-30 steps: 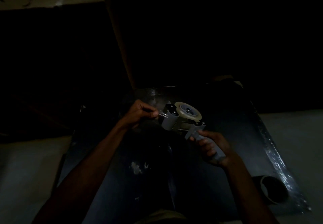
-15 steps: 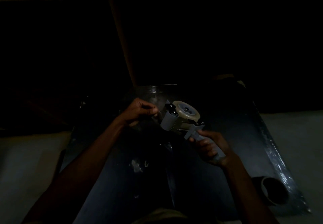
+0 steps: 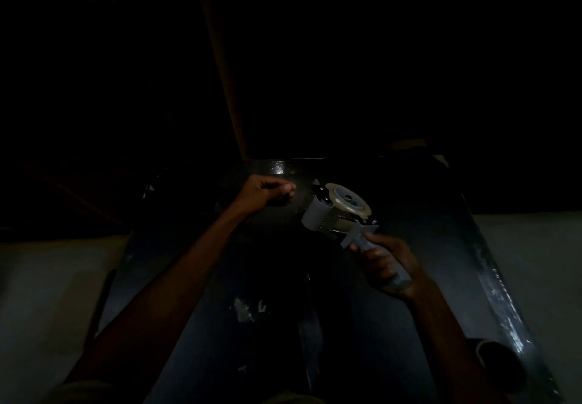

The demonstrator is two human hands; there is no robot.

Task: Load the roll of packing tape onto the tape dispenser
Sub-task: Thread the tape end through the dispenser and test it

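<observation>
The scene is very dark. A grey tape dispenser point(image 3: 318, 214) hangs above a black table point(image 3: 409, 293), with a pale roll of packing tape point(image 3: 346, 205) seated on its hub. My right hand point(image 3: 382, 265) is closed around the dispenser's handle. My left hand point(image 3: 267, 194) is to the left of the dispenser's front roller, a small gap away, with its fingertips pinched together. A faint strip of clear tape seems to run from the roller to those fingertips, but the light is too weak to be sure.
A dark, empty-looking tape core point(image 3: 500, 362) lies at the table's right front edge. A tall brown cardboard box point(image 3: 220, 66) stands behind the table. Pale floor point(image 3: 47, 293) shows on both sides. A shiny strip point(image 3: 310, 334) lies on the table near me.
My left hand has pulled away to the left from the dispenser's front roller, still pinched. The dispenser has tilted a little in my right hand.
</observation>
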